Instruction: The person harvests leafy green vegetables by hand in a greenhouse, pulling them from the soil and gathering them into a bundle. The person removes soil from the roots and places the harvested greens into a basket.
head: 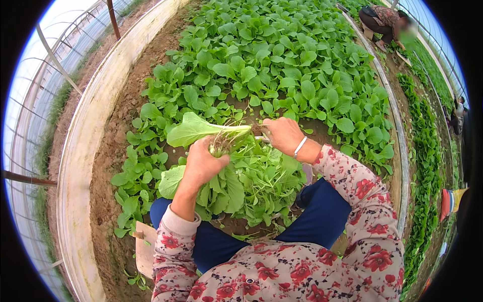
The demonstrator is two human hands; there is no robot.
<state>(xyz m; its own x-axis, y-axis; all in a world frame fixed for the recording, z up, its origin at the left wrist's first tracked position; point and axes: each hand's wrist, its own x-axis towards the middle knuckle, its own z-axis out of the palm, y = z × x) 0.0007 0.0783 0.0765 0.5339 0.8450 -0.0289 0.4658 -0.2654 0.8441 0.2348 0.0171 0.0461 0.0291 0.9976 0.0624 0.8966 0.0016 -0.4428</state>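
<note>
My left hand (202, 162) is closed around a bunch of leafy greens (228, 190), its roots up and its leaves hanging down. Across the top of the bunch lies a single leafy plant (194, 130), pale stem end to the right. At that end my right hand (285, 136), with a white bracelet at the wrist, pinches thin roots between thumb and fingers. Below both hands, a heap of loose greens (271, 181) lies between my knees. What the heap rests on is mostly hidden.
Densely growing greens (279, 60) fill the bed ahead. A pale low wall (85, 151) borders it on the left, a narrow grey edging (396, 113) on the right. A wooden board (146, 247) is by my left side. Another person (381, 22) crouches at the upper right.
</note>
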